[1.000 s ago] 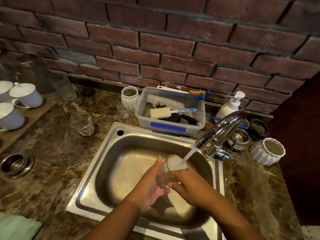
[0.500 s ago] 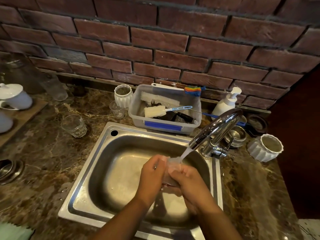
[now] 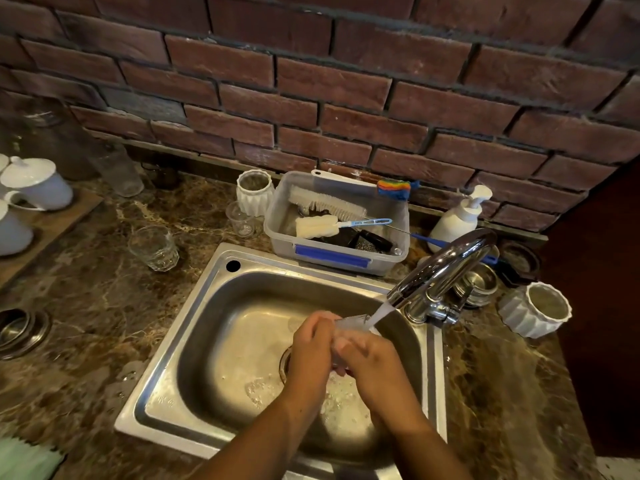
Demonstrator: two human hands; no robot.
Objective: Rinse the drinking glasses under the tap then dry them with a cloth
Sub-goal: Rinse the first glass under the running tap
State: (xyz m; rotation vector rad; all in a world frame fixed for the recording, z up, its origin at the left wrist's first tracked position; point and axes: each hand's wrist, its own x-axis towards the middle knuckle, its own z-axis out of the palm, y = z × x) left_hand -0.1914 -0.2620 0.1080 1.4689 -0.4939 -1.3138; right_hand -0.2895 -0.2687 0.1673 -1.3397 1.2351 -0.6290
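Over the steel sink [image 3: 194, 344] both my hands hold a clear drinking glass [image 3: 349, 323] under the running chrome tap [image 3: 446, 268]. My left hand [image 3: 311, 351] wraps its left side and my right hand [image 3: 374, 362] grips it from the right, so most of the glass is hidden. Water streams from the spout into its mouth. A second clear glass [image 3: 154, 247] stands on the counter left of the sink, and a small one [image 3: 240, 220] beside the tub. A pale green cloth [image 3: 24, 460] lies at the bottom left corner.
A grey plastic tub [image 3: 332, 258] of brushes sits behind the sink, with a white ribbed cup [image 3: 254, 192] to its left. A soap pump [image 3: 457, 220], steel bowls [image 3: 479, 282] and another ribbed cup [image 3: 536, 310] stand right of the tap. White lidded cups [image 3: 38, 183] fill a tray far left.
My hands have closed further around the glass and turned it under the stream. The camera has shifted, so the whole scene sits lower and more to the left.
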